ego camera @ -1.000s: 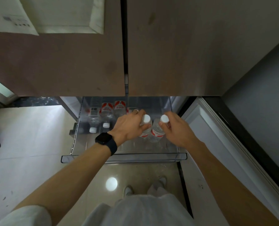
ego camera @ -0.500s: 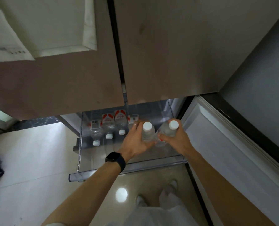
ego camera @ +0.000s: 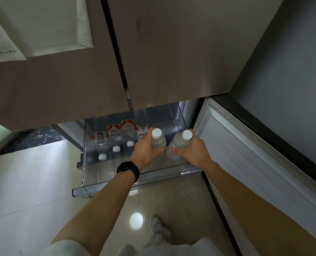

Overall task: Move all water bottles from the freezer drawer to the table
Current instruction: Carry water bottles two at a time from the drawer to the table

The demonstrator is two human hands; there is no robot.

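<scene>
I see two bottles at centre frame, raised over the open drawer (ego camera: 135,183): the left bottle (ego camera: 158,139) clamped in my left hand (ego camera: 147,152), the right bottle (ego camera: 179,143) clamped in my right hand (ego camera: 192,152). Four more bottles (ego camera: 114,139) lie in the drawer's left half, below the closed fridge doors (ego camera: 153,52).

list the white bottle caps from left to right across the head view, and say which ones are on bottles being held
Cap of the leftmost bottle lying in the drawer → cap of the next one → cap of the third → cap of the bottle in the left hand → cap of the bottle in the right hand.
</scene>
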